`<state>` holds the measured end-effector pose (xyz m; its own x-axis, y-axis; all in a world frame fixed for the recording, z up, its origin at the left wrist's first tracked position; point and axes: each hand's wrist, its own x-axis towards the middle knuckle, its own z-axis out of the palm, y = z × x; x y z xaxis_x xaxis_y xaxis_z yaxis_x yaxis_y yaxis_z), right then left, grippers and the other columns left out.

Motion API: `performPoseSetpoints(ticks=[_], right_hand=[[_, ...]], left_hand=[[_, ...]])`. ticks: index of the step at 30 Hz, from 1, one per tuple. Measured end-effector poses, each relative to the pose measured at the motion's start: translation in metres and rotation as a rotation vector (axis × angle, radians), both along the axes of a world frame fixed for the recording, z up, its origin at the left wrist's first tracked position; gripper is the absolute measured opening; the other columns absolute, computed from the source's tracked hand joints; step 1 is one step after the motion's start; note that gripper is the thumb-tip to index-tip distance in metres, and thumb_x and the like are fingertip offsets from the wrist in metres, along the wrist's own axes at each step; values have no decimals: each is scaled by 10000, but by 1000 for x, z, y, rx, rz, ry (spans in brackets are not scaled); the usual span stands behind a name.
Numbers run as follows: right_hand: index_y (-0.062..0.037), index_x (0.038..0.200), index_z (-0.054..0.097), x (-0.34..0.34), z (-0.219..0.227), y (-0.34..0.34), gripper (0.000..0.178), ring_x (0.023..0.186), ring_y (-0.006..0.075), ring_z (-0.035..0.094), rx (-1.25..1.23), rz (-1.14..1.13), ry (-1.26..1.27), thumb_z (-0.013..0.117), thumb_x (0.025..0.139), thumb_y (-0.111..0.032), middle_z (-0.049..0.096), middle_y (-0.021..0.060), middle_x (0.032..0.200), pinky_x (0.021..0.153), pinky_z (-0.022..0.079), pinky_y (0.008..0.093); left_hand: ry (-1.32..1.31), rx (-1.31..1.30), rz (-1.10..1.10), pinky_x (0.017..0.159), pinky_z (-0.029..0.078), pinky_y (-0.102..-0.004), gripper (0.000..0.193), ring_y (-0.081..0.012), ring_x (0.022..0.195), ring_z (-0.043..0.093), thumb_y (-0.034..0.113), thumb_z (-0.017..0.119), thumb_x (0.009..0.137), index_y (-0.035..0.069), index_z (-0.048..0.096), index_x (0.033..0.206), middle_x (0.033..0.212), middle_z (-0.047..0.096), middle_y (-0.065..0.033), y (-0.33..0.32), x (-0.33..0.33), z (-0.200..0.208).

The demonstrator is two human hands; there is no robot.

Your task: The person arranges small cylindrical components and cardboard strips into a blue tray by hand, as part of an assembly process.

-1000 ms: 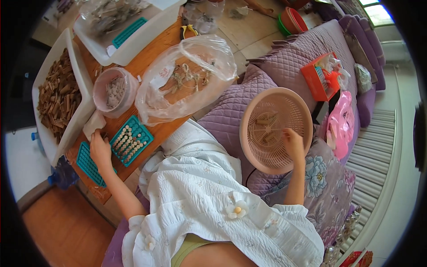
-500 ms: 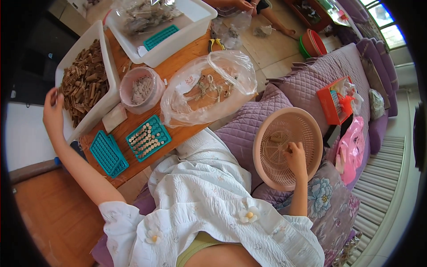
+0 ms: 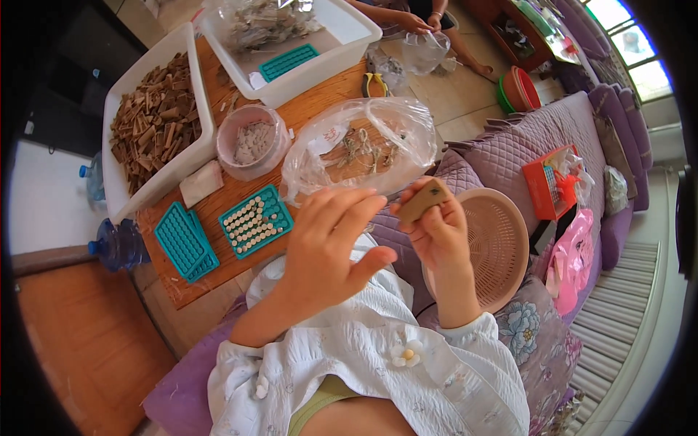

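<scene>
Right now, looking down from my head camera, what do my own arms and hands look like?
Your left hand and right hand are both ungloved, with no rings I can make out on the fingers and nothing around the wrists. Your loose white sleeves are of textured, crinkly fabric and stop short of the wrists.

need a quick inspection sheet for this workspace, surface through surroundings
Surface: wooden table, crowded with containers.
Job's things: small brown piece in the right hand; white bin heaped with brown pieces; teal tray partly filled with pale discs; peach basket at the person's right.
Clutter: clear plastic bag; yellow-and-black hand tool near the table edge.
Hands: right grips the piece; left hand open close by, nothing visibly held.
Cables: none clearly made out.
Surroundings: purple quilted sofa with red box; another person's hands near the top.
</scene>
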<state>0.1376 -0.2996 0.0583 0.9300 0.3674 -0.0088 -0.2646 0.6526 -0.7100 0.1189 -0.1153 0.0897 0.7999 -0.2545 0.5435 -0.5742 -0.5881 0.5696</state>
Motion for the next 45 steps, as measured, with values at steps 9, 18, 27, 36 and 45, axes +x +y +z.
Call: performPoseSetpoints(ticks=[9,18,27,36,45], right_hand=[[13,1194,405,-7,-14,57,403,1076,205,503,35,101,-78,558,867,-165,524,114,1132,914,412,341],[32,1127,490,2,9,45,326,887,144,570,-689,104,-495,583,822,-34,560,83,1022,779,475,255],[8,1169,478,-21,-15,81,397,984,147,527,-142,103,-190,556,868,-238,532,87,1135,798,455,268],[9,1097,473,-20,-13,92,379,861,260,571,-664,328,-538,516,730,89,555,147,952,745,450,308],[30,1113,419,-28,-10,102,354,879,440,526,-852,232,-853,510,772,18,478,244,1056,773,453,419]], left_hand=[[176,-61,239,835,414,-440,275,-302,723,571,265,646,765,38,545,883,746,580,-100,11,-15,-15],[-46,159,399,916,324,-470,271,-210,877,515,165,714,686,118,576,914,881,546,-34,31,-24,1],[98,-699,423,696,428,-336,369,-228,757,540,248,720,704,23,581,962,896,596,-85,18,-43,-35],[280,-702,236,885,408,-337,307,-278,1067,520,228,646,781,21,597,1001,1100,570,-148,25,-40,-29],[234,-801,163,881,407,-353,288,-239,919,545,291,567,853,10,511,877,959,567,-138,24,-43,-34]])
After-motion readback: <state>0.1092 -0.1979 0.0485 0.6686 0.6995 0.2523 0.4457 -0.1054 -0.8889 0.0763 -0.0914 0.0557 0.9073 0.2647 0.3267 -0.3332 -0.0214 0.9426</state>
